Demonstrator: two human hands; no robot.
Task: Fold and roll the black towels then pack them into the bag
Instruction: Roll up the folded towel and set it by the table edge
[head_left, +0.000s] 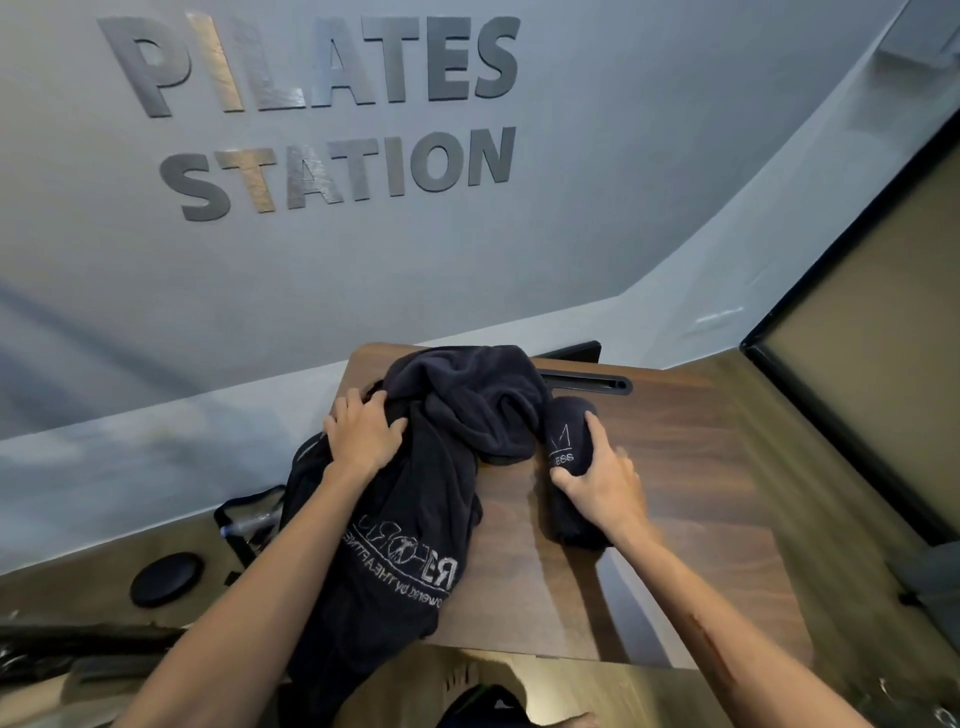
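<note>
Now R hand (597, 483) gripping rolled towel (571, 467), L hand (363, 431) flat

rolled towel (570, 467): 1 | loose towel (467, 405): 1 | bag (400, 545): 1 | table (701, 493): 1 | hands: 2

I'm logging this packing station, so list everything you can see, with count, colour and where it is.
Rolled towel: one, black, on the table's right part, under the right hand.
Loose towels: a black heap, count unclear, at the table's far left.
Bag: one, black with white print, hanging over the table's left edge.
Table: one, dark wood.
Round disc: one, black, lower surface at left.
Wall lettering: grey, PILATES STATION.
Left hand: on the heap.
Right hand: gripping the roll.
</note>
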